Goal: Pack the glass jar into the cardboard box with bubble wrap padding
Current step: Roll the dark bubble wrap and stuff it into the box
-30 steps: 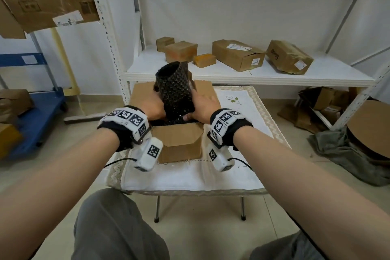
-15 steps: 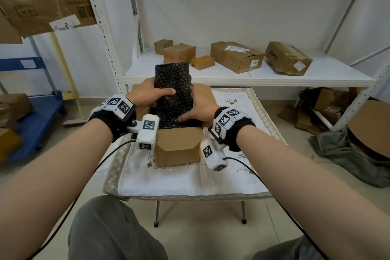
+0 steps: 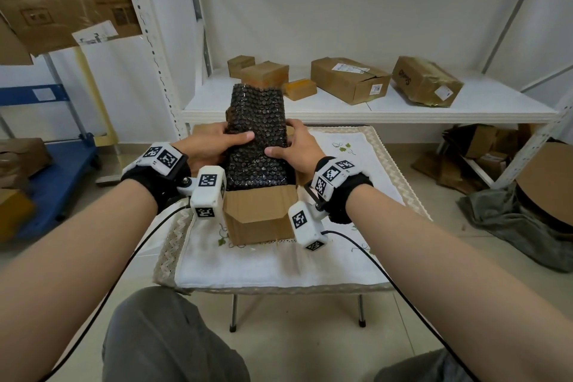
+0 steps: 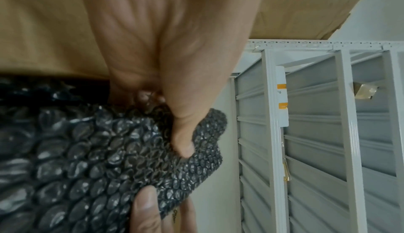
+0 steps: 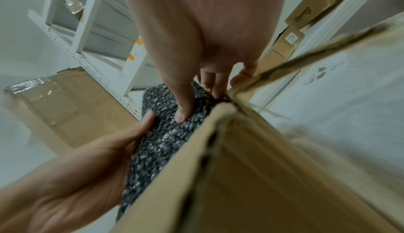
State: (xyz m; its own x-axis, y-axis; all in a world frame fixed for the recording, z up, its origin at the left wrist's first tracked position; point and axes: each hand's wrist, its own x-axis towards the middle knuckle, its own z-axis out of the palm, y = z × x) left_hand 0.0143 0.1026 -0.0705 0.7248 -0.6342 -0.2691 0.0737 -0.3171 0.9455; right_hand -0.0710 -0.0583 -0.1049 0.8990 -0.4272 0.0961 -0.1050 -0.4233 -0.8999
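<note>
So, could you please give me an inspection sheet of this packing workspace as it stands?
Surface: small table under a white embroidered cloth.
Job's things: open cardboard box on the cloth; black bubble wrap stands upright in it, well above the rim; jar not visible.
Clutter: nothing seen on the table.
Hands: left hand and right hand grip the wrap's sides.
Cables: black cables hang from both wrist cameras.
Surroundings: white shelf with several boxes; blue cart at left.

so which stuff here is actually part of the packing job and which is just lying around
In the job:
- black bubble wrap bundle, standing in the box
- open brown cardboard box
- left hand and right hand, both gripping the bundle

Lying about:
- taped cardboard parcels on the white shelf
- blue cart
- grey cloth on the floor
</note>
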